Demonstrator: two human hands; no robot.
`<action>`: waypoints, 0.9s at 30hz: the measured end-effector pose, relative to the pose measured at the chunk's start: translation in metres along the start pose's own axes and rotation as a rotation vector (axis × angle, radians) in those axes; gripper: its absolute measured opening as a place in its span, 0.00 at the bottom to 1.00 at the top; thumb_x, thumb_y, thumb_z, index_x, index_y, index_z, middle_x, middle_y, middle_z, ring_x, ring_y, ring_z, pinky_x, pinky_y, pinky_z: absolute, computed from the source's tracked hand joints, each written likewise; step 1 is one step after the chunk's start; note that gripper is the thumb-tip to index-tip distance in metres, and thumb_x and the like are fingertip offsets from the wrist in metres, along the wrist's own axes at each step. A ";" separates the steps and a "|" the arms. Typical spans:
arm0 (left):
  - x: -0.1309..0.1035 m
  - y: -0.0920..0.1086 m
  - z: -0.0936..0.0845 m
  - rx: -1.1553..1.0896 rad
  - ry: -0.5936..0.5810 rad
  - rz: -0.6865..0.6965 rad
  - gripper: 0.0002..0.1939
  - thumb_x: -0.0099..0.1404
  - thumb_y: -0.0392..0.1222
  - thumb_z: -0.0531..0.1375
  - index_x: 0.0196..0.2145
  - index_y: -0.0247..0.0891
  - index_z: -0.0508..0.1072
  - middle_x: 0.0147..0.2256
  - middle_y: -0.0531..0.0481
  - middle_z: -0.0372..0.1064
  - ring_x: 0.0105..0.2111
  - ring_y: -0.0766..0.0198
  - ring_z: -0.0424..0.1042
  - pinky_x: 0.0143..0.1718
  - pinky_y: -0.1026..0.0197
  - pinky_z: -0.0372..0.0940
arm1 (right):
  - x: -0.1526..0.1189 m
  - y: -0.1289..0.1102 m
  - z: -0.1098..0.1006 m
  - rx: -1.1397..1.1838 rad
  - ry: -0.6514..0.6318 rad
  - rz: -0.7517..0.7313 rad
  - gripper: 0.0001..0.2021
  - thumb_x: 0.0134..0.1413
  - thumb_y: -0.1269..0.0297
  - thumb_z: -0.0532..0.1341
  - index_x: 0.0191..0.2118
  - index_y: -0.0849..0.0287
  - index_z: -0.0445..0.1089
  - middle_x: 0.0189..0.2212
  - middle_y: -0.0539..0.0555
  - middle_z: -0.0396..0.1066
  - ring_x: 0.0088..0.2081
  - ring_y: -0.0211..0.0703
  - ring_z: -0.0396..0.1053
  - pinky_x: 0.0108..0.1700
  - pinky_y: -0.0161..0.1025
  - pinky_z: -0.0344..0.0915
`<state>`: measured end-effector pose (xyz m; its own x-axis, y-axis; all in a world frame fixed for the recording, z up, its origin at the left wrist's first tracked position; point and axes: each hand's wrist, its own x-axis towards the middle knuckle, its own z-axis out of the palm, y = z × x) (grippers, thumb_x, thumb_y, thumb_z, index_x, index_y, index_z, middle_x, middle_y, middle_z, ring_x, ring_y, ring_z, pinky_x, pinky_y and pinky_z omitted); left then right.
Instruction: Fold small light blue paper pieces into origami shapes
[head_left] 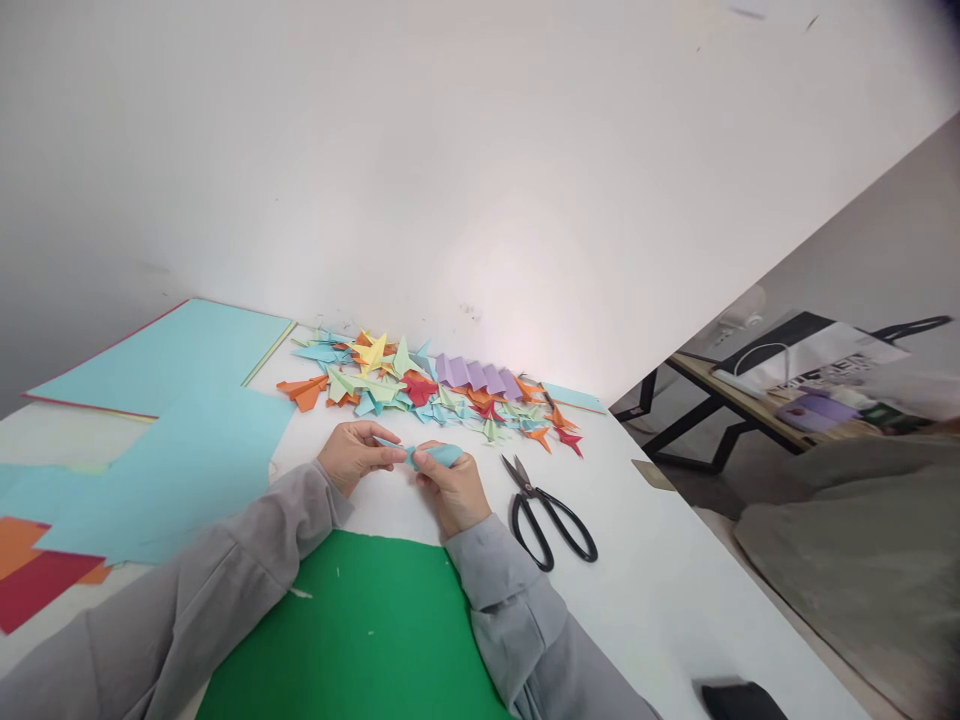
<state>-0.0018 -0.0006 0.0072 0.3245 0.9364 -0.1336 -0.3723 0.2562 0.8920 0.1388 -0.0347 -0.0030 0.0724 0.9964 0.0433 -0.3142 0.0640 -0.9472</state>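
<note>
Between my two hands is a small folded piece of light blue paper (pixel 448 455). My left hand (pixel 352 456) pinches its thin pointed end with thumb and forefinger. The wider end is gripped by my right hand (pixel 454 490), whose fingers partly hide the folds. Just beyond lies a heap of folded paper shapes (pixel 375 385) in orange, yellow, green, blue and red, along with a purple pleated strip (pixel 478 375). Black-handled scissors (pixel 534 492) rest on the table to the right of my right hand, blades slightly apart. Under my forearms is a green sheet (pixel 360 620).
Large light blue sheets (pixel 202 450) cover the table's left side, with red paper (pixel 52 585) and orange paper (pixel 19 545) at the near left. A black object (pixel 741 700) sits near the front right edge. The white wall (pixel 480 180) rises behind; a low table (pixel 720 400) stands beyond on the right.
</note>
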 end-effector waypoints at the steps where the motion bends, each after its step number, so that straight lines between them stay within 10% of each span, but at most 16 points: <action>1: 0.000 0.000 0.000 -0.002 -0.011 -0.009 0.17 0.27 0.38 0.71 0.19 0.32 0.71 0.12 0.53 0.67 0.13 0.71 0.65 0.17 0.69 0.61 | 0.000 0.000 0.000 0.010 -0.005 0.009 0.08 0.32 0.62 0.69 0.19 0.60 0.72 0.17 0.47 0.64 0.18 0.31 0.57 0.20 0.32 0.52; 27: 0.000 0.004 -0.001 -0.141 0.001 0.009 0.14 0.34 0.35 0.70 0.23 0.31 0.73 0.20 0.50 0.72 0.21 0.66 0.72 0.20 0.68 0.64 | -0.001 -0.001 0.002 0.146 0.123 0.043 0.09 0.29 0.65 0.70 0.22 0.61 0.72 0.14 0.49 0.67 0.19 0.34 0.62 0.18 0.31 0.56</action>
<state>-0.0036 0.0007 0.0100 0.3201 0.9389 -0.1263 -0.4933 0.2790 0.8239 0.1367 -0.0351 -0.0014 0.1683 0.9847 -0.0444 -0.4526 0.0372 -0.8909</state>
